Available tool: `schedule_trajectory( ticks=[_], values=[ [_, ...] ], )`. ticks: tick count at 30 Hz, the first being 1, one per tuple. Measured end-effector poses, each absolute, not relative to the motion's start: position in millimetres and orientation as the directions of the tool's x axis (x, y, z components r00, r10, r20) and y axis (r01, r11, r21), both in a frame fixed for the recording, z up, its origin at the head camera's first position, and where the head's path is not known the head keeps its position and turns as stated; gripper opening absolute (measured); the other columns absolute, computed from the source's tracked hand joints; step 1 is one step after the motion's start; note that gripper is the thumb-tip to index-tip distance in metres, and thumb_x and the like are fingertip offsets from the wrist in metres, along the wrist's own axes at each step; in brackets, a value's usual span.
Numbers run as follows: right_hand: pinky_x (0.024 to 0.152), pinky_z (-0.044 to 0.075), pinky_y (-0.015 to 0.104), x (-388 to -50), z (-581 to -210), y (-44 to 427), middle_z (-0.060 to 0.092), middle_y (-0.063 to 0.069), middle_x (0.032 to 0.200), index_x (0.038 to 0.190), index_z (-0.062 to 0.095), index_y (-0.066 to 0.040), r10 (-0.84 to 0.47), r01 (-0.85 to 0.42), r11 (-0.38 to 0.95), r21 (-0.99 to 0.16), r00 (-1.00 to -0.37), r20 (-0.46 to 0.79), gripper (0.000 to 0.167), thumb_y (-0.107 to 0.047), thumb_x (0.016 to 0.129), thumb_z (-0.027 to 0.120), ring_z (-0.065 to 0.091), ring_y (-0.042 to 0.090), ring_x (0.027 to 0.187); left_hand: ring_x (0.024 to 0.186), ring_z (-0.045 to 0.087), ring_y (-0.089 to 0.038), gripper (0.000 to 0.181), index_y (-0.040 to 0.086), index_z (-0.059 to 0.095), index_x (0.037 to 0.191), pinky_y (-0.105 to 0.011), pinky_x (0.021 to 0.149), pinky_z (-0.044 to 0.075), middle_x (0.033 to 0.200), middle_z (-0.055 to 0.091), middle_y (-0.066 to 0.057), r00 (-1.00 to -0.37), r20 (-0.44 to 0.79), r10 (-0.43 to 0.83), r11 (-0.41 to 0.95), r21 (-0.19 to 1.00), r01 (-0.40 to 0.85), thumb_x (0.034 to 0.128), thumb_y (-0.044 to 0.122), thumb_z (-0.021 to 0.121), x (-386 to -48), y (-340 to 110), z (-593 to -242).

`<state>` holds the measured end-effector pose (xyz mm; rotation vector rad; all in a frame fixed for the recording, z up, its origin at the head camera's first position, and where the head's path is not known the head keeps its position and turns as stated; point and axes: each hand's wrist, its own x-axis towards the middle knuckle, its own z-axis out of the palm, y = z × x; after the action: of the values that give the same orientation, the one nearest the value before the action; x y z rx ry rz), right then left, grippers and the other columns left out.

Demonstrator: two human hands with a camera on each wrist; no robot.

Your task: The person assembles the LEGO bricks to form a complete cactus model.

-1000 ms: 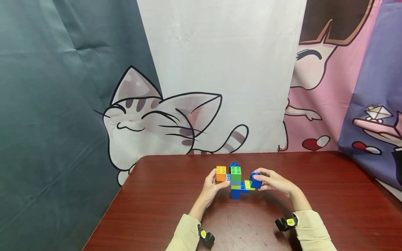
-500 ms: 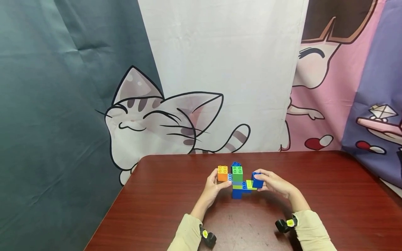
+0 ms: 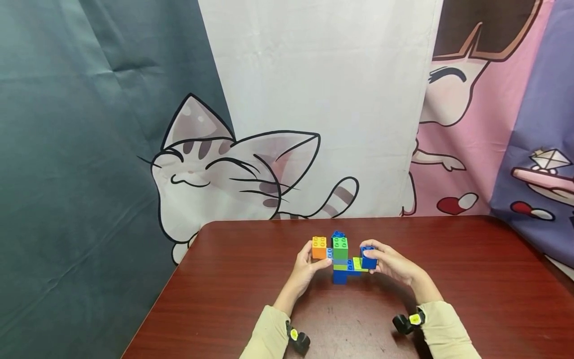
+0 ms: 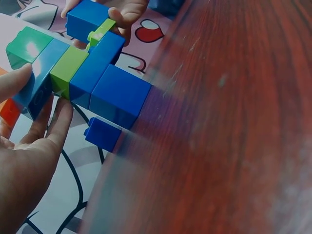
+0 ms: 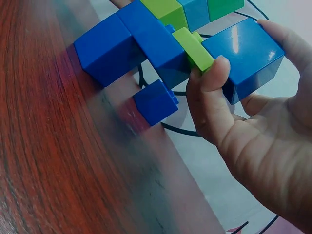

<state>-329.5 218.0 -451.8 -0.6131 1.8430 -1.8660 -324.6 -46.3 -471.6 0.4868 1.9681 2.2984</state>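
Note:
A toy-brick build stands on the table, with a green brick (image 3: 340, 248) on top, a lime layer (image 4: 69, 72) in the middle and a dark blue brick (image 3: 340, 277) at its foot. My left hand (image 3: 304, 271) grips its left side by the light blue brick (image 4: 46, 73), beside an orange brick (image 3: 319, 248). On the right, a lime plate (image 5: 194, 50) sits on a blue arm of the build. My right hand (image 3: 394, 262) pinches a blue brick (image 5: 243, 53) at that plate. Whether the two are fully joined, I cannot tell.
Behind the build, another blue brick (image 5: 156, 103) stands on the brown wooden table (image 3: 215, 299). Past the table's far edge hangs a cloth with a printed cat (image 3: 224, 174). A small black camera (image 3: 298, 341) is strapped to each wrist.
The whole view has shifted slightly, so the build sits a little further right in it. In my right hand the blue brick looks slightly more upright. Both hands keep their hold.

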Motion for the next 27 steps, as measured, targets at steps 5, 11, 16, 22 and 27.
schedule_trajectory(
  ticks=[5, 11, 16, 22, 27],
  values=[
    [0.074, 0.054, 0.017, -329.3, -452.9, 218.3, 0.058, -0.004, 0.101, 0.116, 0.050, -0.026, -0.607, -0.006, -0.061, -0.998, -0.794, 0.042, 0.019, -0.017, 0.104, 0.039, 0.064, 0.006, 0.085, 0.095, 0.058, -0.007, 0.051, -0.003, 0.047, 0.128, -0.017, 0.089, 0.047, 0.103, 0.060, 0.002, -0.943, 0.193, 0.270, -0.179, 0.973, 0.148, 0.0829, -0.002, 0.069, -324.7, -46.7, -471.4],
    [0.073, 0.054, 0.017, -330.3, -454.8, 218.7, 0.059, -0.007, 0.099, 0.117, 0.052, -0.027, -0.629, -0.017, -0.108, -0.994, -0.773, 0.082, 0.023, -0.014, 0.105, 0.036, 0.065, 0.005, 0.084, 0.096, 0.058, -0.007, 0.050, -0.001, 0.048, 0.128, -0.017, 0.090, 0.047, 0.103, 0.060, 0.005, -0.944, 0.179, 0.276, -0.180, 0.975, 0.132, 0.0828, -0.002, 0.069, -325.2, -46.9, -471.3],
    [0.072, 0.054, 0.016, -330.9, -455.4, 218.8, 0.060, -0.007, 0.096, 0.114, 0.054, -0.026, -0.620, -0.011, -0.116, -0.993, -0.780, 0.081, 0.024, -0.013, 0.104, 0.036, 0.065, 0.005, 0.083, 0.096, 0.058, -0.007, 0.050, -0.001, 0.048, 0.128, -0.019, 0.090, 0.048, 0.102, 0.060, 0.006, -0.943, 0.180, 0.281, -0.184, 0.974, 0.131, 0.0828, -0.001, 0.069, -325.4, -46.8, -471.3],
    [0.074, 0.055, 0.019, -329.6, -456.1, 218.1, 0.063, -0.008, 0.093, 0.109, 0.056, -0.026, -0.592, 0.012, -0.078, -0.997, -0.805, 0.037, 0.021, -0.015, 0.104, 0.038, 0.066, 0.006, 0.082, 0.096, 0.059, -0.007, 0.052, -0.001, 0.047, 0.130, -0.018, 0.090, 0.048, 0.103, 0.060, 0.006, -0.945, 0.171, 0.279, -0.180, 0.976, 0.124, 0.0828, 0.000, 0.070, -323.6, -46.1, -471.8],
    [0.077, 0.055, 0.023, -329.0, -456.1, 216.8, 0.062, -0.009, 0.093, 0.108, 0.056, -0.027, -0.571, 0.011, -0.041, -0.999, -0.821, 0.014, 0.019, -0.018, 0.103, 0.041, 0.067, 0.006, 0.083, 0.092, 0.060, -0.005, 0.048, -0.001, 0.048, 0.126, -0.019, 0.089, 0.049, 0.099, 0.061, 0.008, -0.942, 0.189, 0.276, -0.183, 0.973, 0.142, 0.0826, -0.002, 0.069, -324.3, -45.3, -473.1]
  ],
)
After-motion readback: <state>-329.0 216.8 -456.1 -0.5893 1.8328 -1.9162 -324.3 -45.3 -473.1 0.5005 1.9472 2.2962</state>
